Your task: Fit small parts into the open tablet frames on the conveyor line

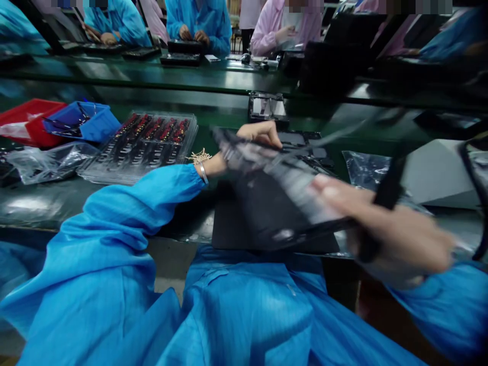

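A flat dark panel, blurred by motion, is held tilted over a black mat at the bench's front edge. My left hand curls over the panel's far edge, fingers closed on it. My right hand, close to the camera and smeared, grips the panel's near right corner and also has a black pen-like tool between its fingers. Both arms wear blue sleeves; a bangle sits on the left wrist.
A clear tray of small red-and-black parts lies left of the panel, beside a blue bin, a red bin and plastic bags. Another dark frame lies farther back. Other people in blue and pink coats work across the green bench.
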